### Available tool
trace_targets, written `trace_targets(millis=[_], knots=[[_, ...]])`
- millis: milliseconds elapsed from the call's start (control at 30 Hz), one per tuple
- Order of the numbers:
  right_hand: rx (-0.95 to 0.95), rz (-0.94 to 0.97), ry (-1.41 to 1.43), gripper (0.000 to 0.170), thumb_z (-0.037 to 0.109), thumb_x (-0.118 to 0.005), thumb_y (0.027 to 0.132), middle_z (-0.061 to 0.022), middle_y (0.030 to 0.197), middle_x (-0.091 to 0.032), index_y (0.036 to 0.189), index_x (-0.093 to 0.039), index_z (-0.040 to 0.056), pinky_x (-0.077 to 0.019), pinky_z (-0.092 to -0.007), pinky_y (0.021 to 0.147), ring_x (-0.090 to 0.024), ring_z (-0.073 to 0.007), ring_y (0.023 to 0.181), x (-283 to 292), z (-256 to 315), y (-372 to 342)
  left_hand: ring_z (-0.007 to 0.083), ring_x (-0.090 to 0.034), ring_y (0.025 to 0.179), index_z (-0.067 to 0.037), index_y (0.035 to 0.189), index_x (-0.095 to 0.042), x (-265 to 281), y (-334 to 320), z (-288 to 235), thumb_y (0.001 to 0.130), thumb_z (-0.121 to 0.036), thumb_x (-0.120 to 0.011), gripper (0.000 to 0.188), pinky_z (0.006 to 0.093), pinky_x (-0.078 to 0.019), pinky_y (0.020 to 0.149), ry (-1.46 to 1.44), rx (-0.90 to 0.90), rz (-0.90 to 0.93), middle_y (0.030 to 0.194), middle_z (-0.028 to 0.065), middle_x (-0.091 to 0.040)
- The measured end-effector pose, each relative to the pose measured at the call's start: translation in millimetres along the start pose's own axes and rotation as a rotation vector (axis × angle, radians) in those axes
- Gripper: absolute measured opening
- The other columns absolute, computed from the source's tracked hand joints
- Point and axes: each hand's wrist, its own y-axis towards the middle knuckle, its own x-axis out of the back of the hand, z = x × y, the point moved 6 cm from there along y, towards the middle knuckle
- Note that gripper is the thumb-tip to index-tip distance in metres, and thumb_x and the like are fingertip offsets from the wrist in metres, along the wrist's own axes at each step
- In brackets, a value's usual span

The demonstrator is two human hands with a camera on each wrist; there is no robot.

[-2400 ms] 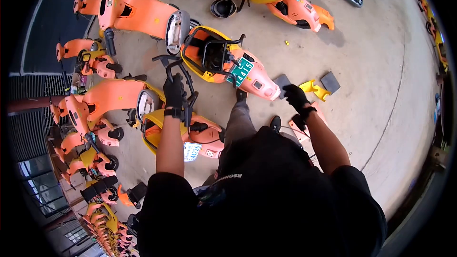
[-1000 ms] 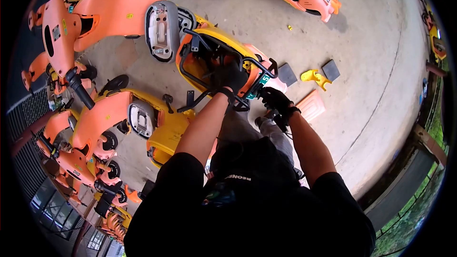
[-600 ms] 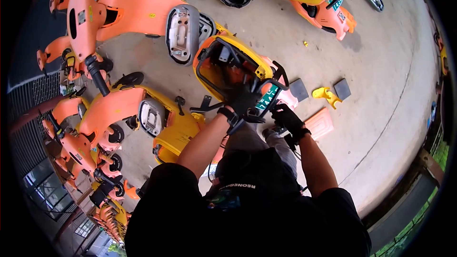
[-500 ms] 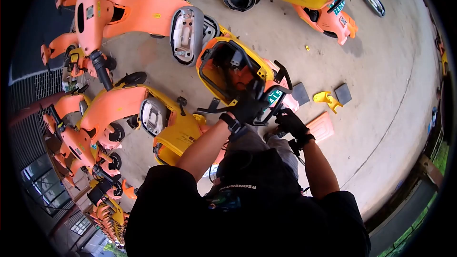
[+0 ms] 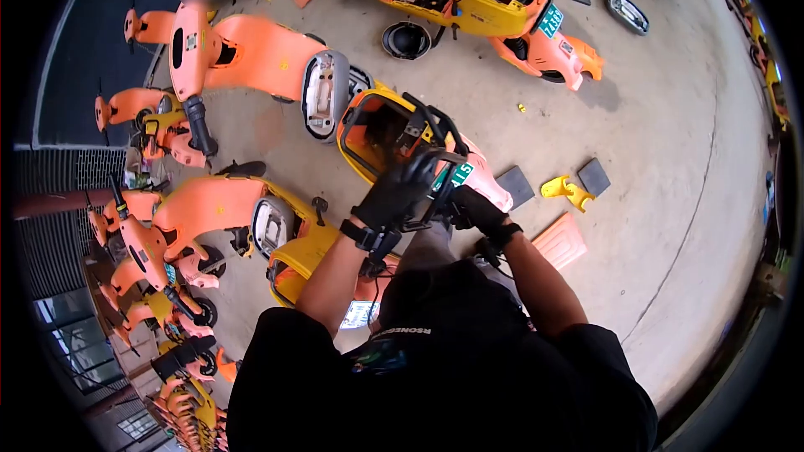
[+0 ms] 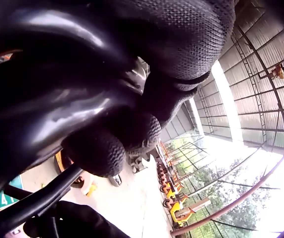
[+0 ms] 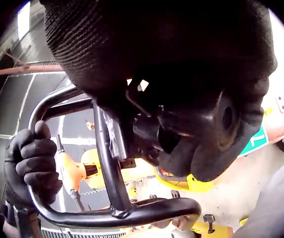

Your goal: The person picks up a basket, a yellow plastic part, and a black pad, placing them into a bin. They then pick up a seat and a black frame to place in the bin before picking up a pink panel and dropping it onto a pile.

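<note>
In the head view, both gloved hands are over the rear of an orange-and-yellow scooter (image 5: 486,186) with an open body cavity. My left hand (image 5: 395,191) grips a bent black tubular rack; the right wrist view shows its fingers wrapped round one side of the rack (image 7: 110,163). Close by on the right, my right hand (image 5: 477,211) is near the green licence plate (image 5: 458,174). Its fingers curl round a black cylindrical part (image 7: 201,119) with a round hole in its end; what kind of part it is, I cannot tell.
Another scooter (image 5: 255,50) stands ahead on the left, with a grey seat base (image 5: 322,96). An upturned helmet (image 5: 407,40) lies on the concrete floor. At right lie dark square pads (image 5: 514,187), a yellow plastic piece (image 5: 568,192) and an orange panel (image 5: 559,241).
My left hand has carried the black rack rightward from beside the scooter to its rear, then drawn back slightly. My right hand has moved left, close to the left one. The head view has shifted.
</note>
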Motion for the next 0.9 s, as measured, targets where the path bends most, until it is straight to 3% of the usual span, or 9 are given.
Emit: trace_targets(millis=[67, 267, 367, 433, 533, 667, 700, 767, 900], knots=[[0.415, 0.094, -0.526, 0.023, 0.026, -0.044, 0.085, -0.0034, 0.074, -0.057, 0.09, -0.055, 0.0065, -0.0433, -0.0232, 0.049, -0.054, -0.0112, 0.058, -1.1, -9.8, 26.6, 0.0044, -0.05, 0.053, -0.007, 0.099, -0.055, 13.1, -7.0, 2.1, 0.079, -0.011, -0.058, 0.02, 0.0181, -0.0409, 0.047, 0.033, -0.031, -0.053, 0.07, -0.002, -0.055], [0.227, 0.08, -0.532, 0.019, 0.015, -0.047, 0.081, -0.009, 0.074, -0.06, 0.09, -0.057, 0.0021, -0.0477, -0.0279, 0.054, -0.058, -0.0161, 0.061, 5.5, -8.9, 50.3, 0.0061, -0.052, 0.053, -0.006, 0.102, -0.053, 21.4, -19.2, -9.0, 0.08, -0.008, -0.056, 0.022, 0.0188, -0.0429, 0.047, -0.078, 0.086, -0.214, 0.072, -0.0025, -0.054], [0.37, 0.065, -1.045, 0.019, 0.007, -0.055, 0.072, -0.0092, 0.078, -0.061, 0.091, -0.057, 0.0033, -0.0491, -0.0295, 0.059, -0.062, -0.0209, 0.07, 0.6, 18.2, 47.1, 0.0059, -0.051, 0.052, -0.006, 0.096, -0.055, 40.1, -9.1, 11.0, 0.079, -0.011, -0.056, 0.017, 0.0186, -0.0427, 0.046, -0.106, 0.18, -0.196, 0.071, -0.0017, -0.054], [0.284, 0.034, -0.988, 0.02, 0.005, -0.056, 0.071, -0.009, 0.079, -0.061, 0.091, -0.057, 0.0039, -0.0493, -0.0293, 0.06, -0.062, -0.0213, 0.071, 5.4, 18.3, 55.0, 0.0058, -0.051, 0.051, -0.007, 0.094, -0.055, 46.1, 2.8, 12.9, 0.079, -0.012, -0.056, 0.016, 0.0187, -0.0427, 0.046, -0.078, 0.185, -0.176, 0.071, -0.0015, -0.054], [0.669, -0.018, -0.852, 0.015, 0.005, -0.05, 0.079, 0.0038, 0.063, -0.048, 0.091, -0.058, 0.0067, -0.0317, -0.019, 0.039, -0.042, -0.0056, 0.048, 6.9, 22.7, 66.8, 0.0047, -0.048, 0.05, -0.007, 0.089, -0.056, 60.1, 20.4, 9.1, 0.08, -0.013, -0.057, 0.012, 0.0181, -0.0386, 0.044, 0.106, 0.024, -0.255, 0.063, -0.0025, -0.052], [0.656, 0.039, -0.932, 0.03, 0.004, -0.058, 0.07, -0.0068, 0.073, -0.059, 0.1, -0.059, 0.0029, -0.0471, -0.0299, 0.06, -0.058, -0.0198, 0.068, -2.2, 35.1, 94.2, 0.0011, -0.043, 0.05, -0.005, 0.086, -0.056, 63.0, 40.0, -29.0, 0.081, -0.014, -0.057, 0.01, 0.0173, -0.0339, 0.043, 0.433, -0.027, -0.25, 0.061, -0.0039, -0.049], [0.494, 0.031, -0.909, 0.028, 0.005, -0.059, 0.068, -0.0089, 0.077, -0.06, 0.096, -0.06, 0.0028, -0.0469, -0.0313, 0.064, -0.059, -0.0214, 0.073, -1.8, 33.0, 106.2, 0.0111, -0.052, 0.052, -0.004, 0.086, -0.055, 64.7, 48.5, -29.4, 0.079, -0.016, -0.059, 0.015, 0.0245, -0.0399, 0.047, 0.442, -0.059, -0.237, 0.062, 0.0023, -0.055], [0.924, 0.046, -1.155, 0.024, 0.021, -0.058, 0.074, -0.007, 0.082, -0.063, 0.089, -0.061, 0.0025, -0.0482, -0.032, 0.053, -0.061, -0.0178, 0.067, -8.7, 35.7, 116.2, 0.0197, -0.055, 0.057, -0.004, 0.088, -0.055, 67.8, 63.8, -19.6, 0.077, -0.018, -0.06, 0.019, 0.0298, -0.0424, 0.051, 0.692, -0.129, -0.277, 0.066, 0.0075, -0.057], [0.613, 0.006, -0.776, 0.025, 0.024, -0.058, 0.074, -0.0071, 0.081, -0.063, 0.087, -0.061, 0.0035, -0.0475, -0.032, 0.053, -0.06, -0.0183, 0.065, -6.8, 28.4, 150.9, 0.0391, -0.056, 0.08, -0.003, 0.101, -0.051, 64.9, 74.1, -7.1, 0.074, -0.025, -0.06, 0.036, 0.0433, -0.0449, 0.066, 0.92, -0.138, -0.258, 0.084, 0.0213, -0.058]])
